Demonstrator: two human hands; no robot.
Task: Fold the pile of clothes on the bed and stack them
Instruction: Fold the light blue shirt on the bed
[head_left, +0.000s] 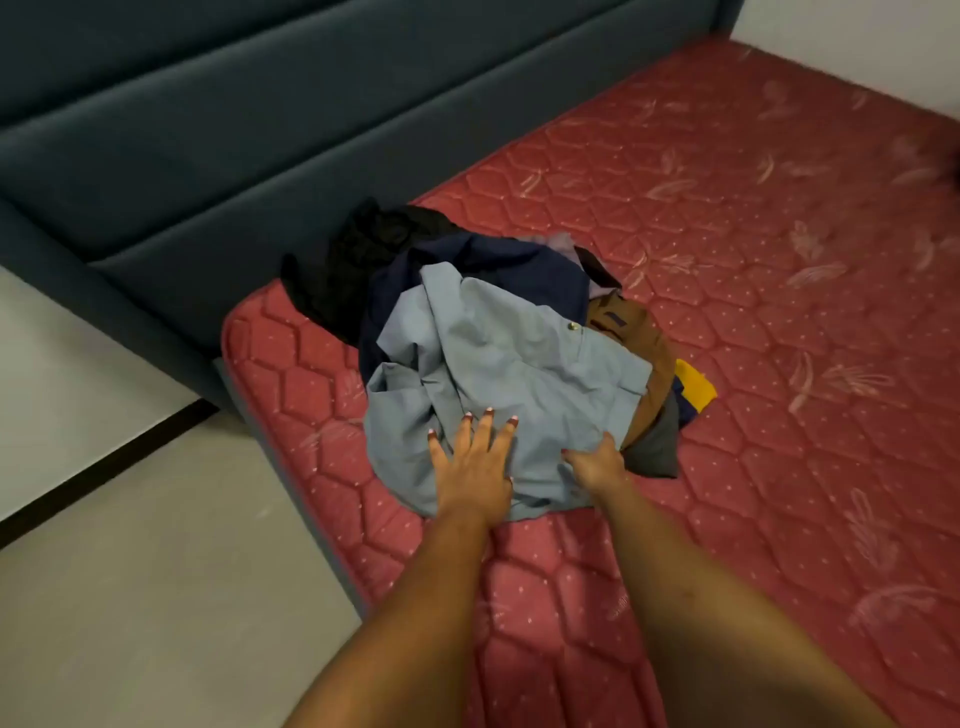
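Observation:
A crumpled pile of clothes sits near the corner of the red quilted mattress (727, 249). On top lies a light blue garment (509, 353) with a brass button. Under it are a navy piece (483, 270), a black piece (358, 260), a brown piece (639, 338), a grey piece (657, 447) and a yellow piece (693, 387). My left hand (475, 462) rests flat on the near edge of the light blue garment, fingers spread. My right hand (597, 465) grips a fold of the same garment at its near right edge.
A dark blue-grey padded headboard (260, 156) runs along the far left side of the mattress. The mattress corner ends just left of the pile, with a pale tiled floor (130, 571) below. Bare mattress stretches to the right and toward me.

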